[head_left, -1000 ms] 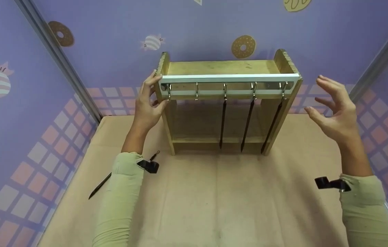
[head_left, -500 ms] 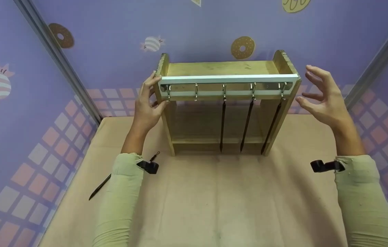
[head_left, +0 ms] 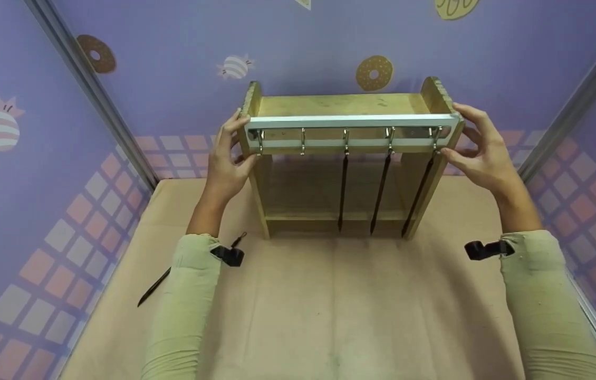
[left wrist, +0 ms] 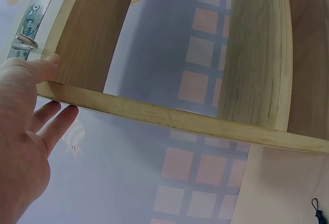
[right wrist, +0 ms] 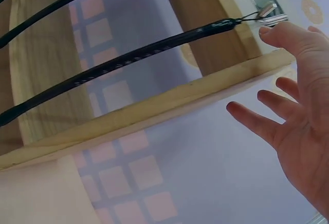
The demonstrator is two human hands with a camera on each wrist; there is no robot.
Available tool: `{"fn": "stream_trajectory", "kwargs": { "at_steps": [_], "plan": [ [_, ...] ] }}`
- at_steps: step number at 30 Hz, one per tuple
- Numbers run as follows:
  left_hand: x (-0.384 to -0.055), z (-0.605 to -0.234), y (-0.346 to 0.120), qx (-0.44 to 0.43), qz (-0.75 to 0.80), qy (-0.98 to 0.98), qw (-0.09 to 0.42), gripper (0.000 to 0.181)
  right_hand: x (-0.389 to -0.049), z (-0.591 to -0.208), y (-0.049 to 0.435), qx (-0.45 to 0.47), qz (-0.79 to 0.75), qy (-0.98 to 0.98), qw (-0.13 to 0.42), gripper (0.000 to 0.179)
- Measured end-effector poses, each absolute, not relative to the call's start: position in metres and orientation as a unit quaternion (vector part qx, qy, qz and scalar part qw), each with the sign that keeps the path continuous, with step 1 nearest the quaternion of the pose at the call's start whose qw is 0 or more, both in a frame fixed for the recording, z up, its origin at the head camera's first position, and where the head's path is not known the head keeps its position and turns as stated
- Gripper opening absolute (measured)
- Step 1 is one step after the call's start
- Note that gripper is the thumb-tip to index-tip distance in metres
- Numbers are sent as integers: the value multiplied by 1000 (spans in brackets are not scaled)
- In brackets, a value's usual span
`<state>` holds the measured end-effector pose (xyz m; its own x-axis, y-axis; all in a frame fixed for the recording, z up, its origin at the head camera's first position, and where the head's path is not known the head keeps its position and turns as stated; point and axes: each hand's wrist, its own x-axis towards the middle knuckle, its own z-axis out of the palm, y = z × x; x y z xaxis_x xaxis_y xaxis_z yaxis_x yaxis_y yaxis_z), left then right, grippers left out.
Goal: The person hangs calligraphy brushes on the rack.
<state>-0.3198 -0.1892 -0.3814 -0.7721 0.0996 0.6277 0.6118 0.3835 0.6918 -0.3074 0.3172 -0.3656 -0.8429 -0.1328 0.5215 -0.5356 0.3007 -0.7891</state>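
A wooden shelf [head_left: 340,103] stands on the table, with a white hook rail [head_left: 351,121] along its upper front. My left hand [head_left: 229,158] holds the shelf's left side, thumb in front near the end hook and fingers on the outer face. On the opposite side, my right hand [head_left: 480,148] grips the upper right corner, its thumb [right wrist: 288,36] by the rightmost hook. Three slim black calligraphy brushes hang by loops, points down, from the right-hand hooks; the outermost brush [right wrist: 118,62] is beside my right hand. The two left hooks carry nothing.
Another black brush [head_left: 155,285] lies on the beige table cover [head_left: 324,311], partly hidden under my left forearm. Purple printed walls [head_left: 303,47] enclose the back and both sides. The shelf stands close to the back wall.
My right hand has moved left from open air onto the shelf's upper right corner. My left hand has stayed on the left side; the shelf and hanging brushes look unmoved.
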Motion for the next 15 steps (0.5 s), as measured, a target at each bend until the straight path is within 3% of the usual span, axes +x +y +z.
{"fn": "stream_trajectory", "kwargs": {
  "at_steps": [7, 15],
  "plan": [
    [-321, -381, -189, -225, -505, -793, 255, 68, -312, -374, 314, 232, 568, -769, 181, 84],
    [-321, -382, -190, -232, -498, -794, 261, 70, -312, -378, 312, 237, 570, -766, 180, 73]
  ]
}}
